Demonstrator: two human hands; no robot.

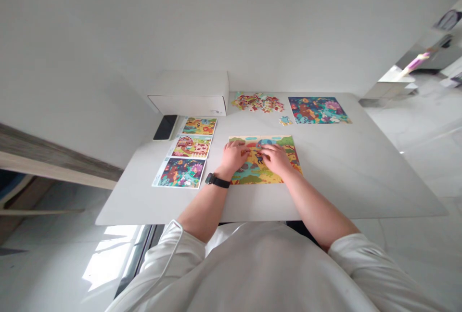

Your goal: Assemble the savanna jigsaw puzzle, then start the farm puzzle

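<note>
A colourful jigsaw puzzle (279, 175) with animals, trees and a pond lies flat on the table in front of me, largely filled with picture. My left hand (235, 154), with a black watch (217, 180) on its wrist, rests over its left middle. The fingers are bent and the tips drawn together at the surface. From the other side my right hand (276, 157) reaches onto the puzzle's centre, its thumb and fingertips closed near a small dark figure. Whatever either hand pinches is too small to make out. The hands are a little apart, and cover part of the picture.
Loose puzzle pieces (258, 102) form a pile at the back, with a few bluish pieces (285, 120) nearer. A dark-toned puzzle (317, 110) lies back right. At left are three picture cards (191, 147), a phone (165, 127) and a white box (189, 105) by the wall.
</note>
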